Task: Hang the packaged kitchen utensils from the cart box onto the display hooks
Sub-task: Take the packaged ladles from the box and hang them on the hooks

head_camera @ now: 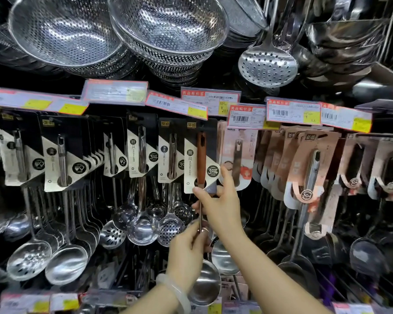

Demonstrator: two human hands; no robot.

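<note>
We face a wall of hanging steel: big colanders (64,35) overhead, then a row of price tags (293,111), then rows of carded ladles and skimmers (143,189) on the hooks; the ladle (201,159) we are hanging, with its brown wooden handle on a black-and-white card, sits up in the middle row, its card top at the hook though we cannot tell whether the hole is threaded; its bowl (205,284) hangs low by our wrists. Our right hand (218,200) pinches the card's lower edge, thumb and fingers closed on it; our left hand (187,250) curls round the thin metal shaft below. To do this well, we judge, we keep the card square to the hook, steady the shaft so the bowl does not swing into its neighbours, and let go only once the card hangs flush.
</note>
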